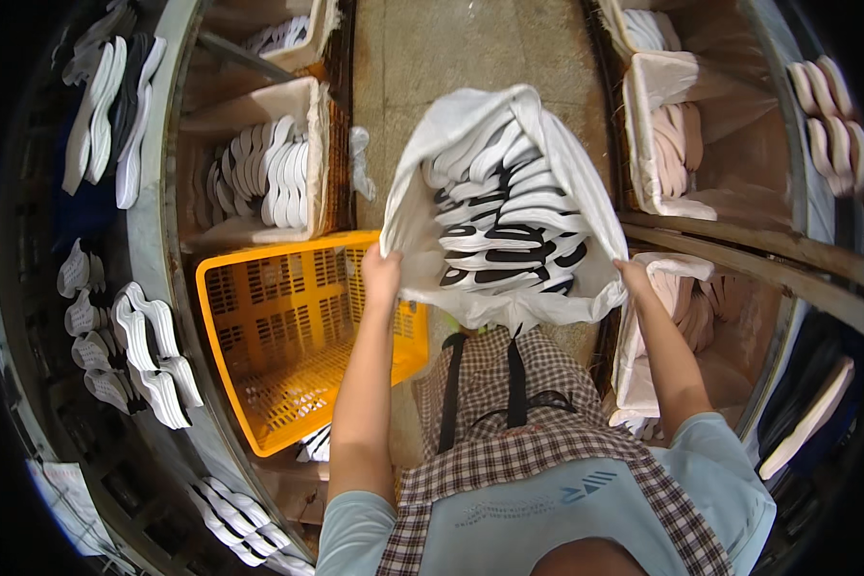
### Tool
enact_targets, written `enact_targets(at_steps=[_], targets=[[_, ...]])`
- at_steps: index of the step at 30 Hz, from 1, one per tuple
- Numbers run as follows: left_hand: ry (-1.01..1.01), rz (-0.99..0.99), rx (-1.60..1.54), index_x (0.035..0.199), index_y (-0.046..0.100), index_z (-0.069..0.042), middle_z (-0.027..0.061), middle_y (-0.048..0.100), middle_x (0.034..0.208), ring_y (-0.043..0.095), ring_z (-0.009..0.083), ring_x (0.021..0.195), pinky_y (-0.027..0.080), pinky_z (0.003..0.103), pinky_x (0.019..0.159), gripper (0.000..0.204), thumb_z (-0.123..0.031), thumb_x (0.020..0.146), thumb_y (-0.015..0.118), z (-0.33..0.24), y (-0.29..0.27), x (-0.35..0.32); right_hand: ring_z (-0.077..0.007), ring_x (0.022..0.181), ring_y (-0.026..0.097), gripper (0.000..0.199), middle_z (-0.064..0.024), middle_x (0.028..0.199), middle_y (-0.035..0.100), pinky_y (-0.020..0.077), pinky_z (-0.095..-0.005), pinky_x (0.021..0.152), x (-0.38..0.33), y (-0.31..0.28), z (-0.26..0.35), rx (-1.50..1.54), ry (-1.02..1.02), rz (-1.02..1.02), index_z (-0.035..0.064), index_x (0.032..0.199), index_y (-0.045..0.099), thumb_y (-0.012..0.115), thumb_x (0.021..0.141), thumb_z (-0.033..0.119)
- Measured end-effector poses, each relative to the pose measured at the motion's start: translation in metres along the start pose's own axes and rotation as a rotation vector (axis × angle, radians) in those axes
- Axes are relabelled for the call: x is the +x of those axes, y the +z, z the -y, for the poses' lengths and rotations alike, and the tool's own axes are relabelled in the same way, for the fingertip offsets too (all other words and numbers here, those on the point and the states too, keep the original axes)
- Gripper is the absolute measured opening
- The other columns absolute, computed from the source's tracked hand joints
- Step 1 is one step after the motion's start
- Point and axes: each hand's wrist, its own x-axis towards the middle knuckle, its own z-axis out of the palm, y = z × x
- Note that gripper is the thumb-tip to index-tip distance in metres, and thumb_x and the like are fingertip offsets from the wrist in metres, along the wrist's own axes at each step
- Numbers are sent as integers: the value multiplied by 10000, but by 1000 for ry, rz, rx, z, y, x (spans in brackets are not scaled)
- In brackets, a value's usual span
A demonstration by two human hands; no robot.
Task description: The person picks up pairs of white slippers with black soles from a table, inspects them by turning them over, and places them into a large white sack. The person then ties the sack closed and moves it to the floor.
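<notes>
A large white woven sack (586, 173) hangs wide-mouthed in front of me, its rim pulled apart between my two hands. My left hand (382, 274) is closed on the rim's left edge, and my right hand (632, 276) grips the right edge. Inside lie several stacked shoe soles (509, 216), white with some black parts, packed in overlapping rows. The bottom of the sack is hidden. Beside my left forearm is a yellow plastic crate (312, 248) with slotted walls; no load shows in the part of it I can see.
Cloth-lined bins line both sides: one at left (250, 101) holds grey and white soles, one at right (658, 67) pinkish soles. More white soles (149, 346) sit on the left bench (154, 230). A wooden rail (758, 252) crosses the right side. Concrete floor (470, 48) runs ahead.
</notes>
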Motion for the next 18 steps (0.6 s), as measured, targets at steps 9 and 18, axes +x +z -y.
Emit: enact_targets(at_steps=[9,18], targets=[[184,-296,-2,1126,465,-34,73,565,933,558,167,845,461,308,773,294,-163,879,561,58,-86,-42,-302,652,611,448,-183,718,627,468,-406,594,43,-45,-27,-601,-116,-22,-102,840,594,573,819,345],[84,-1154,-582,1255,261,-68,122,434,1236,476,229,1082,418,414,854,478,-423,955,371,32,-271,-103,-381,844,624,451,-268,845,633,465,-441,741,58,-24,-6,-940,-80,5,-97,870,625,549,797,342]])
